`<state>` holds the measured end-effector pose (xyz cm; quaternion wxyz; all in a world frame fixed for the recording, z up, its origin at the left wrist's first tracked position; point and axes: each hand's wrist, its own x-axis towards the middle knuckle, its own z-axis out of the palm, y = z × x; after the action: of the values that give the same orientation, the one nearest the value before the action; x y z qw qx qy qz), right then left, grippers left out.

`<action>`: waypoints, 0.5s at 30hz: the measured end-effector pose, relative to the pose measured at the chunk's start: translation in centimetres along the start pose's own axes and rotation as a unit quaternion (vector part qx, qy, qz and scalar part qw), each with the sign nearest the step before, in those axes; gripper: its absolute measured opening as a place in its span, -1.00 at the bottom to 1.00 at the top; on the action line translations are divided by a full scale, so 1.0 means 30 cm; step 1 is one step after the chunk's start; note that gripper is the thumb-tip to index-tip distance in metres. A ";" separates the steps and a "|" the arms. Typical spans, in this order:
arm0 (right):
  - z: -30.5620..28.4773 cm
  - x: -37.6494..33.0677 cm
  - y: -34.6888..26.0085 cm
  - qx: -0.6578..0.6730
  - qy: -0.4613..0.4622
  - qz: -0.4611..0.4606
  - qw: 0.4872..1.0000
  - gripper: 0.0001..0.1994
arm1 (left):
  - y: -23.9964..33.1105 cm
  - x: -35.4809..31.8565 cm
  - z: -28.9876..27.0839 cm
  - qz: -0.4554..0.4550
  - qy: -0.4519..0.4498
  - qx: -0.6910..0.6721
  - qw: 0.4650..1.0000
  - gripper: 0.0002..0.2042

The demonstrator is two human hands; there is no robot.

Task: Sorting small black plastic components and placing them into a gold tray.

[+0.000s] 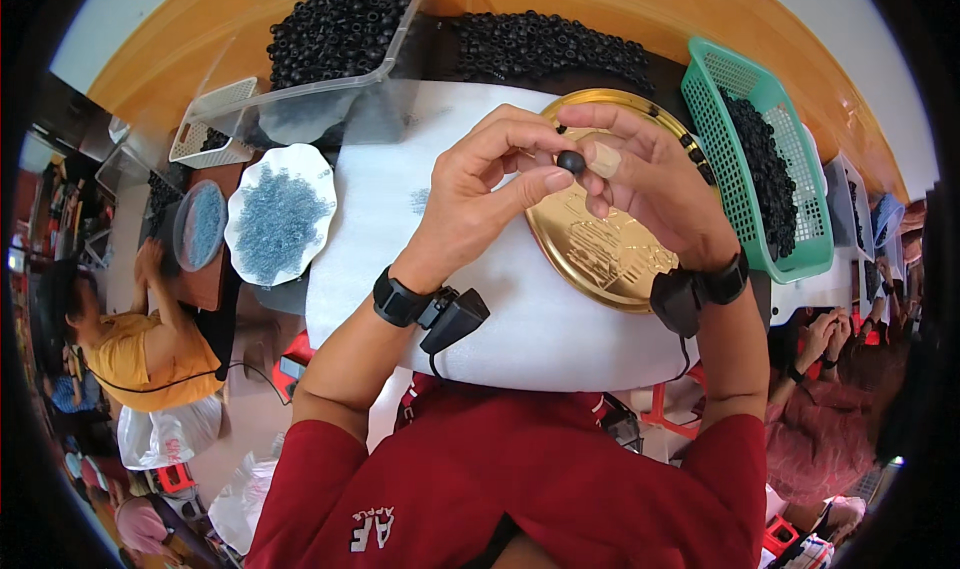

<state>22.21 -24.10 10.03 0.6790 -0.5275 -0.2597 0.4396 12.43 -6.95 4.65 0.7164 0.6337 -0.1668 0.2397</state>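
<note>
Above the white work mat, my left hand pinches a small, round, glossy black piece between thumb and fingers. My right hand, with a tan bandage on its thumb, is closed right beside the piece; whatever it holds is hidden by its fingers. Under my right hand lies a round gold tray, with several small black pieces along its far right rim. To the left, a white scalloped plate carries many tiny clear-blue pieces.
A clear bin heaped with black ring-shaped parts stands at the back left, with more black parts behind the mat. On the right is a green basket of black pieces. Other people sit at both sides.
</note>
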 end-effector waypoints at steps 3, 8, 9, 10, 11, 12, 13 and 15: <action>0.027 0.006 -0.005 0.009 -0.013 -0.010 1.000 -0.58 | 0.025 -0.004 -0.010 0.013 0.005 0.002 1.000 -0.78; 0.099 0.036 0.016 0.008 -0.016 -0.025 1.000 -0.60 | 0.065 -0.033 -0.030 0.021 0.044 0.084 0.995 -0.78; 0.111 0.049 0.025 -0.016 0.000 -0.023 1.000 -0.59 | 0.073 -0.040 -0.038 0.027 0.050 0.134 0.989 -0.78; 0.121 0.061 0.033 -0.040 0.015 -0.021 0.999 -0.58 | 0.075 -0.050 -0.047 0.025 0.054 0.137 0.989 -0.78; 0.129 0.075 0.038 -0.038 0.010 -0.018 0.999 -0.58 | 0.075 -0.060 -0.058 0.028 0.069 0.162 0.984 -0.78; 0.136 0.086 0.041 -0.074 0.011 -0.023 0.997 -0.57 | 0.075 -0.072 -0.066 0.029 0.083 0.185 0.979 -0.79; 0.144 0.097 0.046 -0.110 0.011 -0.028 0.994 -0.57 | 0.078 -0.082 -0.080 0.023 0.086 0.187 0.978 -0.79; 0.174 0.120 0.046 -0.131 0.004 -0.031 0.991 -0.57 | 0.089 -0.100 -0.119 0.034 0.094 0.209 0.973 -0.81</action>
<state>19.23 -18.35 9.93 0.6182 -0.6054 -0.3285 0.3786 8.22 -3.59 4.72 0.5721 0.7376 -0.0663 0.3524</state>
